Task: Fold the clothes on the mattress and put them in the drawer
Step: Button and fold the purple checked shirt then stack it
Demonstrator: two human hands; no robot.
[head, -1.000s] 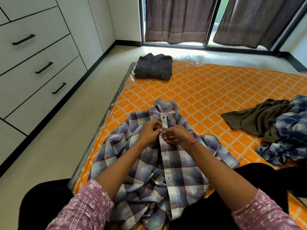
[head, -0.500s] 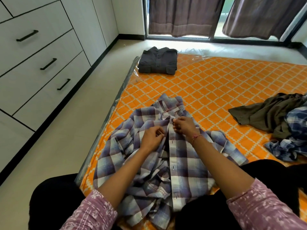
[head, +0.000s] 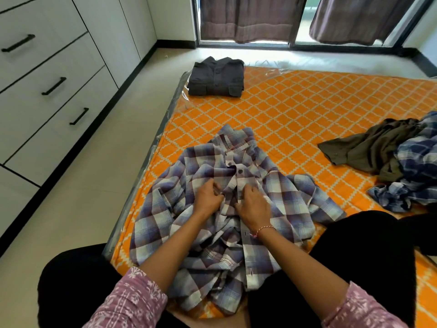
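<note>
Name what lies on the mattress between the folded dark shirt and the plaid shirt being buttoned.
Nothing: in the head view only bare orange mattress separates the folded dark shirt from the plaid shirt.

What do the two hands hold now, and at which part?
Both hold the plaid shirt at its front button strip: left hand on one edge, right hand on the other.

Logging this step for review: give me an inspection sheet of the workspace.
Surface: orange mattress on the floor.
Job's things: plaid shirt spread out, top button done; folded dark shirt at the far corner; closed drawers to the left.
Clutter: olive shirt and blue plaid shirt heaped together.
Hands: left hand and right hand pinch the shirt front.
Cables: nothing seen.
Surroundings: curtains, window.
</note>
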